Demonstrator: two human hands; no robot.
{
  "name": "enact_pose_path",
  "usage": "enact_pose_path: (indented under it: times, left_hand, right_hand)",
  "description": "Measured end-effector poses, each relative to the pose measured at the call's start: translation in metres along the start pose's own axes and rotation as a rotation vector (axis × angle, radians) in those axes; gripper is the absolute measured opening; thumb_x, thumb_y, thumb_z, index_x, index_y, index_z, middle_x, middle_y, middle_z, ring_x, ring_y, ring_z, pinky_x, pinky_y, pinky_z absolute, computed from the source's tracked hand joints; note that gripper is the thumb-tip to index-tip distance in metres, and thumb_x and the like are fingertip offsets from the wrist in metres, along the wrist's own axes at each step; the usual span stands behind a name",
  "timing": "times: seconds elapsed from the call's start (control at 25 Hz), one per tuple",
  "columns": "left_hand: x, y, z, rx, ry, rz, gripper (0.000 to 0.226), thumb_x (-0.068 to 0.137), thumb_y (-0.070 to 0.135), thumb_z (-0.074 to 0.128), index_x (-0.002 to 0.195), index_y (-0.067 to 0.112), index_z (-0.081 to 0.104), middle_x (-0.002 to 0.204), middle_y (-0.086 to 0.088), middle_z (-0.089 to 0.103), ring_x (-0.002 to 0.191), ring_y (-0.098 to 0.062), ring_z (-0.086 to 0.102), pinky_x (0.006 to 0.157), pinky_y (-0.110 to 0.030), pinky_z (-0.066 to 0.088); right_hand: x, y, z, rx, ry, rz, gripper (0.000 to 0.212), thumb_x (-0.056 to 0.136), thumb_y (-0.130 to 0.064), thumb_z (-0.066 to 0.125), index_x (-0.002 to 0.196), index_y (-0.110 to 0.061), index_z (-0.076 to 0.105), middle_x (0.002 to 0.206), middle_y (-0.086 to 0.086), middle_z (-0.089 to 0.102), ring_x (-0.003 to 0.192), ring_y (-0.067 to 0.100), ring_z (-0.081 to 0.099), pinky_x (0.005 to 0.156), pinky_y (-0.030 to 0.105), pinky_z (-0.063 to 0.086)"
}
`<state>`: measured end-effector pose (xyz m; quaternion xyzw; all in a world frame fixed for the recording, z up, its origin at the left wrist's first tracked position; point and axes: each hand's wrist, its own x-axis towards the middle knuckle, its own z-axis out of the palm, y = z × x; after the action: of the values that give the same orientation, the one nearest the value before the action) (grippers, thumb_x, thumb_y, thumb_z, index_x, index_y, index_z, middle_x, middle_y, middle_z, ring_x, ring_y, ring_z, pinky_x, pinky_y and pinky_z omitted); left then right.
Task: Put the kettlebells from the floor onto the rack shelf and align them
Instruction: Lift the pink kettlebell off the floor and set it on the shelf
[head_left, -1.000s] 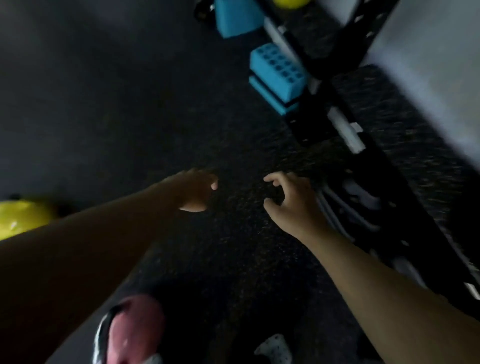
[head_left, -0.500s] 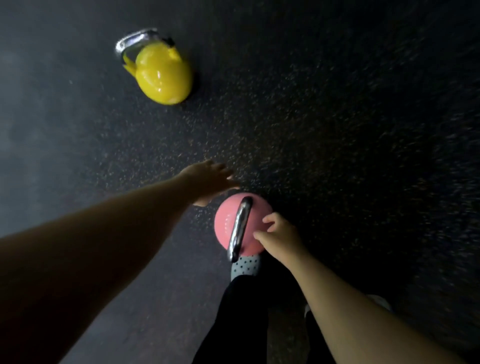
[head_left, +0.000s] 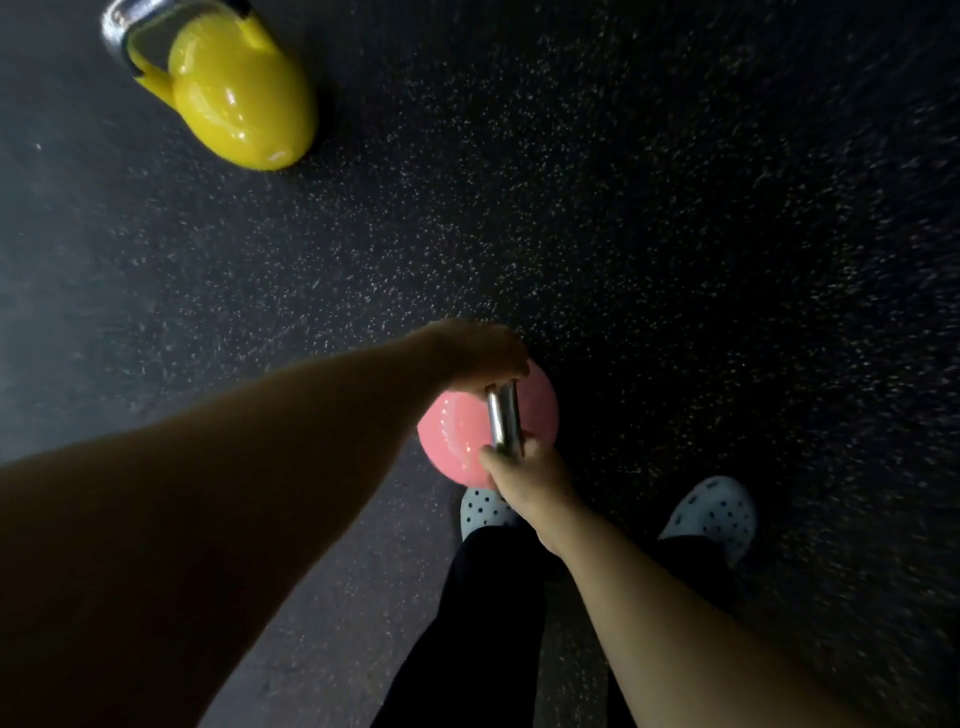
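Note:
A pink kettlebell (head_left: 457, 436) with a steel handle stands on the dark speckled floor just ahead of my feet. My left hand (head_left: 475, 353) wraps the far end of its handle. Around the near end of the handle my right hand (head_left: 524, 478) is closed. A yellow kettlebell (head_left: 244, 98) with a steel handle lies tilted on the floor at the upper left, well away from both hands. The rack is out of view.
My two white perforated shoes (head_left: 714, 512) and black trouser legs (head_left: 483, 618) are directly below the pink kettlebell. Dark rubber floor (head_left: 675, 234) stretches ahead and to the right.
The view swung from the rack down to the floor. Both hands, open a second ago, came down onto the pink kettlebell's handle and closed on it.

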<state>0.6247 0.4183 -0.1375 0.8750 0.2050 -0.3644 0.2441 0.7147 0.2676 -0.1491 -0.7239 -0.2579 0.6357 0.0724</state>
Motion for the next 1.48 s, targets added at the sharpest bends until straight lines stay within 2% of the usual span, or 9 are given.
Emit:
enact_pose_path:
  times: [0.28, 0.36, 0.52, 0.68, 0.84, 0.96, 1.08, 1.24, 1.48]
  left_hand:
    - [0.003, 0.044, -0.122, -0.251, 0.02, -0.066, 0.015, 0.078, 0.028, 0.069, 0.092, 0.026, 0.069, 0.077, 0.006, 0.065, 0.072, -0.014, 0.062, 0.057, -0.024, 0.047]
    - [0.018, 0.066, -0.171, -0.233, 0.064, -0.037, 0.017, 0.075, 0.031, 0.066, 0.091, 0.027, 0.069, 0.077, 0.007, 0.065, 0.07, -0.013, 0.061, 0.056, -0.026, 0.045]
    - [0.081, 0.118, -0.326, -0.038, 0.165, 0.112, 0.02, 0.075, 0.03, 0.064, 0.094, 0.024, 0.07, 0.083, 0.002, 0.069, 0.075, -0.018, 0.063, 0.062, -0.029, 0.048]
    - [0.126, 0.175, -0.472, 0.181, 0.326, 0.241, 0.017, 0.075, 0.027, 0.065, 0.09, 0.021, 0.07, 0.086, -0.001, 0.07, 0.081, -0.022, 0.067, 0.06, -0.024, 0.038]
    - [0.169, 0.219, -0.586, 0.266, 0.52, 0.379, 0.014, 0.076, 0.028, 0.066, 0.088, 0.023, 0.069, 0.09, -0.004, 0.072, 0.087, -0.026, 0.067, 0.064, -0.024, 0.036]
    - [0.209, 0.245, -0.654, 0.245, 0.612, 0.515, 0.013, 0.078, 0.025, 0.067, 0.09, 0.022, 0.068, 0.077, 0.0, 0.067, 0.08, -0.026, 0.067, 0.059, -0.022, 0.038]
    - [0.238, 0.264, -0.705, 0.189, 0.641, 0.608, 0.011, 0.078, 0.021, 0.07, 0.088, 0.024, 0.067, 0.063, 0.011, 0.054, 0.066, -0.018, 0.063, 0.049, -0.019, 0.032]
    - [0.29, 0.299, -0.772, 0.273, 0.692, 0.752, 0.012, 0.078, 0.022, 0.068, 0.089, 0.019, 0.067, 0.085, -0.005, 0.071, 0.078, -0.027, 0.067, 0.062, -0.027, 0.04]
    - [0.348, 0.332, -0.813, 0.308, 0.697, 0.792, 0.02, 0.077, 0.021, 0.071, 0.095, 0.016, 0.064, 0.091, -0.009, 0.068, 0.085, -0.034, 0.064, 0.064, -0.032, 0.04]
  right_hand:
    - [-0.048, -0.057, -0.175, -0.472, 0.331, -0.364, 0.02, 0.071, -0.034, 0.068, 0.065, -0.023, 0.052, 0.054, -0.012, 0.043, 0.049, 0.014, 0.043, 0.04, 0.017, 0.02]
    - [-0.066, -0.07, -0.223, -0.51, 0.424, -0.414, 0.025, 0.069, -0.032, 0.07, 0.064, -0.024, 0.047, 0.062, -0.003, 0.056, 0.058, 0.017, 0.044, 0.044, 0.019, 0.021]
    - [-0.094, -0.085, -0.356, -0.339, 0.711, -0.36, 0.025, 0.068, -0.037, 0.076, 0.064, -0.019, 0.059, 0.068, 0.004, 0.067, 0.051, 0.013, 0.041, 0.042, 0.016, 0.018]
    - [-0.117, -0.103, -0.472, -0.249, 0.952, -0.349, 0.022, 0.07, -0.033, 0.072, 0.075, -0.012, 0.069, 0.07, 0.01, 0.071, 0.061, 0.029, 0.063, 0.053, 0.022, 0.032]
    - [-0.143, -0.123, -0.589, -0.289, 1.197, -0.384, 0.018, 0.072, -0.023, 0.07, 0.078, -0.006, 0.07, 0.072, 0.018, 0.071, 0.069, 0.039, 0.067, 0.056, 0.035, 0.049]
    - [-0.154, -0.133, -0.666, -0.322, 1.273, -0.374, 0.021, 0.079, -0.021, 0.064, 0.093, -0.007, 0.072, 0.077, 0.015, 0.073, 0.07, 0.034, 0.069, 0.066, 0.041, 0.059]
    - [-0.161, -0.141, -0.717, -0.333, 1.336, -0.383, 0.018, 0.084, -0.015, 0.063, 0.098, -0.007, 0.07, 0.079, 0.012, 0.072, 0.067, 0.027, 0.069, 0.064, 0.034, 0.059]
    - [-0.161, -0.146, -0.783, -0.238, 1.492, -0.207, 0.018, 0.079, -0.017, 0.068, 0.095, -0.008, 0.069, 0.082, 0.016, 0.072, 0.072, 0.033, 0.066, 0.062, 0.029, 0.049]
    - [-0.148, -0.137, -0.841, -0.154, 1.536, -0.1, 0.019, 0.08, -0.013, 0.069, 0.098, -0.009, 0.067, 0.086, 0.014, 0.071, 0.075, 0.031, 0.064, 0.064, 0.03, 0.048]
